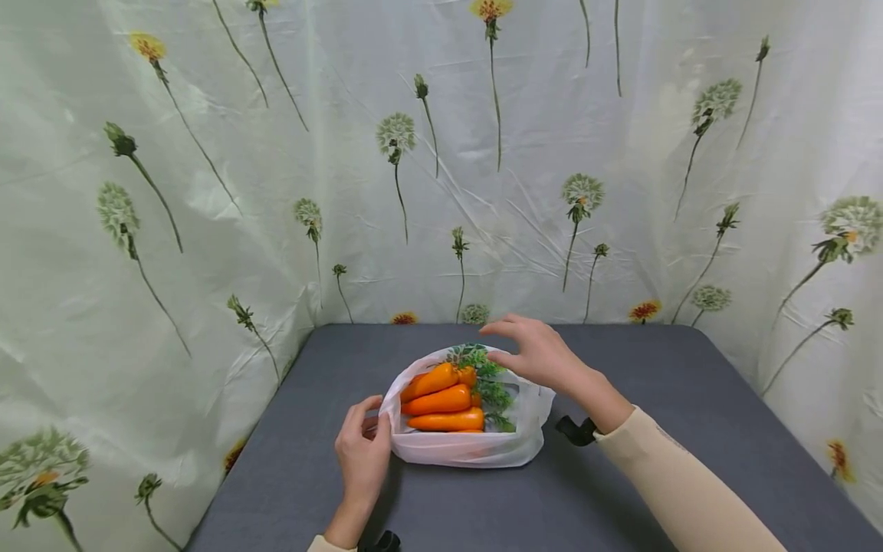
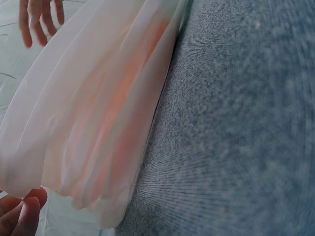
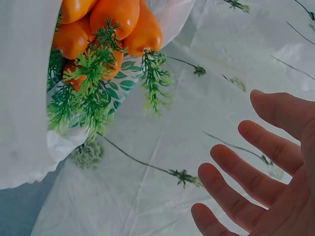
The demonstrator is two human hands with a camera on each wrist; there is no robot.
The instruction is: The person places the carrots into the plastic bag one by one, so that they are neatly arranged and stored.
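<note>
A white plastic bag (image 1: pixel 476 452) lies on the table with its mouth open toward me. Inside it are several orange carrots (image 1: pixel 441 400) with green leafy tops (image 1: pixel 493 392). My left hand (image 1: pixel 363 448) pinches the bag's left rim between thumb and fingers, and the left wrist view shows those fingertips (image 2: pixel 30 209) at the bag's edge. Over the bag's back right side hovers my right hand (image 1: pixel 541 354), its fingers spread and holding nothing. In the right wrist view that hand (image 3: pixel 266 177) is apart from the carrots (image 3: pixel 115 19) and their leaves.
The dark grey table (image 1: pixel 290 491) extends around the bag on all sides. Behind and beside it hangs a pale curtain (image 1: pixel 359 153) printed with dandelions. A patterned green-and-white piece (image 3: pixel 125 78) shows under the carrots in the bag.
</note>
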